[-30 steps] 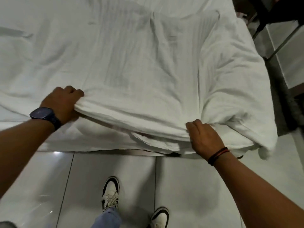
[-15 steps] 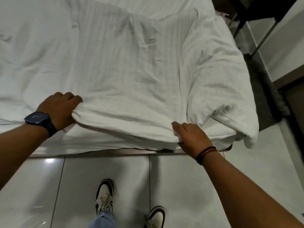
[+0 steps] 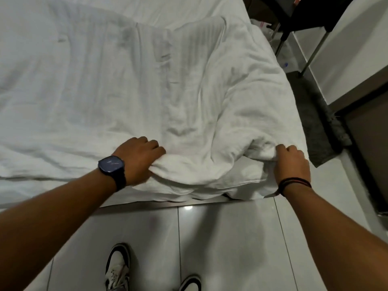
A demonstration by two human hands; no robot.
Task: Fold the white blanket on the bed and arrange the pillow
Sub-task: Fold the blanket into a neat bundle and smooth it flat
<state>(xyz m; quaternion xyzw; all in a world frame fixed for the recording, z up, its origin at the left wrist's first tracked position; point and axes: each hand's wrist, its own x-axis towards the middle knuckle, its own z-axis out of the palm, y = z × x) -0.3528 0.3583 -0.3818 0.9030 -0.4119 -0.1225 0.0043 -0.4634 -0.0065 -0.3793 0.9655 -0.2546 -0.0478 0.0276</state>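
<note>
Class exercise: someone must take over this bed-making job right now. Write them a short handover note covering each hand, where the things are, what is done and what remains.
Left hand: closed on the blanket's near edge.
Right hand: closed on the same edge, near the blanket's right corner.
Blanket: lies bunched on the right end of the bed, by its near side, already in layers but rumpled.
Done: partly folded, it seems.
Left: finish and neaten the fold, then arrange the pillow, which is not clearly in view.
</note>
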